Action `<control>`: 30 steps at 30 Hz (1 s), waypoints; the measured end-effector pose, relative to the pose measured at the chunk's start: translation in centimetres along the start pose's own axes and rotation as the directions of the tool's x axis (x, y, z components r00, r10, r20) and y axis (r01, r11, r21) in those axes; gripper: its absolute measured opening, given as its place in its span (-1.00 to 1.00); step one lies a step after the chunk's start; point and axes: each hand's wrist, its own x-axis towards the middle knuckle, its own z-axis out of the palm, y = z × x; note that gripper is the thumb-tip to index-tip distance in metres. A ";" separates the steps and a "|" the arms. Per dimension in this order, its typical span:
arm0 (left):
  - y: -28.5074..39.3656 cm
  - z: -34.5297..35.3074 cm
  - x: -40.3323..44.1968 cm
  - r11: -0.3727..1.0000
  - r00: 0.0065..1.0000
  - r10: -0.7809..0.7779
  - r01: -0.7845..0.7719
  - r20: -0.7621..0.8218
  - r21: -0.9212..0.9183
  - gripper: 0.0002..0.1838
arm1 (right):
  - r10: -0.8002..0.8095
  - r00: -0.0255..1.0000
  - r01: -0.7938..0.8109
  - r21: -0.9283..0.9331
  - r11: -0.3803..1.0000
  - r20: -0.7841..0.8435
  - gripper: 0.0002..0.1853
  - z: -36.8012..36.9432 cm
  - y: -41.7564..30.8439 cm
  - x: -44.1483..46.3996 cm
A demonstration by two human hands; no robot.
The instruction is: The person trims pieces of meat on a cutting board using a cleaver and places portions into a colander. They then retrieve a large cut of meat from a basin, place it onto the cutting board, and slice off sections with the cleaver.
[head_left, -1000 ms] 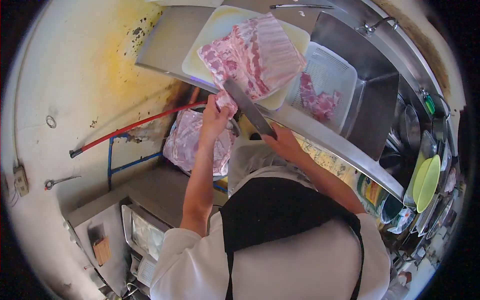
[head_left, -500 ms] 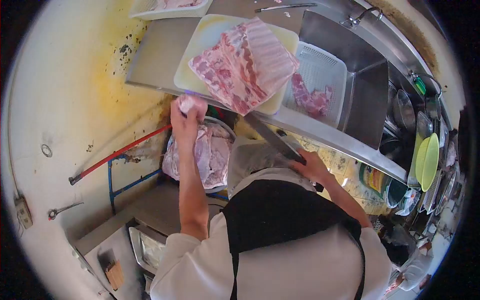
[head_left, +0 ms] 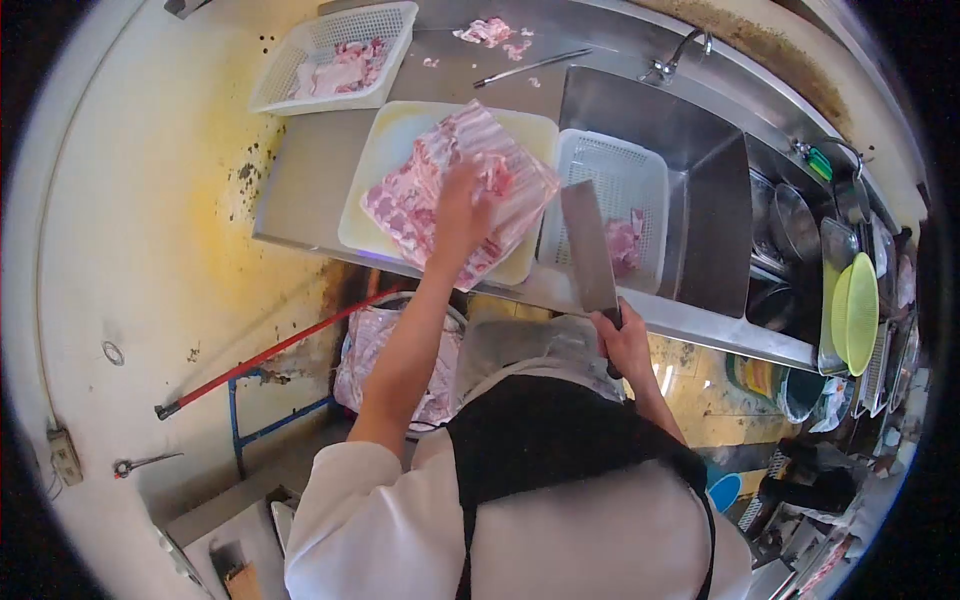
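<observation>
A slab of pork ribs point(head_left: 400, 205) lies on the white cutting board point(head_left: 365, 150) at the counter's edge. My left hand point(head_left: 462, 215) reaches over the slab's middle, its fingers smeared by motion. Reddish meat shows just beyond the fingertips; whether they hold it I cannot make out. In my right hand point(head_left: 625, 340) is the handle of a cleaver point(head_left: 590, 245), its broad blade pointing up and away, over the edge of a white basket point(head_left: 655, 180) in the sink. Inside that basket lies a piece of meat point(head_left: 624, 245).
Another white basket point(head_left: 270, 90) with meat stands at the far left. Scraps point(head_left: 485, 32) and a thin rod-like tool point(head_left: 530, 68) lie at the counter's back. Below the counter is a tub of meat point(head_left: 370, 350). A yellow-green basket point(head_left: 855, 315) stands at right.
My left hand has gone from above the tub, where it held a pale piece of meat, up over the ribs. The cleaver has swung right, away from the slab. The camera view has shifted.
</observation>
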 end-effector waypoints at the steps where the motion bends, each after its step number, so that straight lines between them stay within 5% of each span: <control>1: 0.1 -0.9 -1.4 0.992 0.996 -0.065 0.071 -0.059 0.101 -0.47 | 0.017 0.999 -0.016 -0.017 1.000 0.032 -0.77 -0.6 0.3 -0.1; 4: 1.0 -3.4 -5.2 0.942 0.919 -0.201 0.277 -0.340 0.189 -0.46 | 0.043 0.993 -0.045 0.014 0.999 0.108 -0.74 -1.8 2.2 0.6; 6: -0.2 -3.0 -8.7 0.922 0.767 -0.294 0.385 -0.570 0.043 -0.56 | 0.020 0.990 -0.022 0.012 1.000 0.142 -0.73 -2.2 3.0 1.3; 7: -1.0 -3.1 -10.3 0.832 0.654 -0.536 0.516 -0.533 -0.204 -0.61 | -0.016 0.988 0.018 -0.017 1.000 0.155 -0.72 -2.5 3.3 1.6; 9: -1.5 -3.5 -12.3 0.444 0.341 -0.896 0.645 -0.285 -0.622 -0.72 | -0.048 0.979 0.058 -0.047 0.997 0.200 -0.71 -3.3 3.4 2.1; 10: -1.4 -3.4 -12.4 0.397 0.318 -0.916 0.620 -0.247 -0.676 -0.75 | -0.049 0.972 0.061 -0.044 0.997 0.228 -0.70 -3.6 3.0 2.6; 15: 1.3 -3.8 -10.3 0.306 0.306 -0.942 0.606 -0.141 -0.734 -0.78 | -0.008 0.951 0.012 -0.012 1.000 0.310 -0.69 -4.6 2.1 4.3; 24: -7.3 -6.0 -2.0 -0.194 0.383 -0.822 0.506 0.420 -0.841 -0.59 | 0.078 0.947 -0.108 0.081 0.991 0.312 -0.74 -2.7 0.1 4.6; 30: -6.6 -7.4 -1.5 0.066 0.420 -0.883 0.552 0.208 -0.831 -0.55 | 0.189 0.958 -0.209 0.075 0.975 0.215 -0.75 0.6 -1.4 3.2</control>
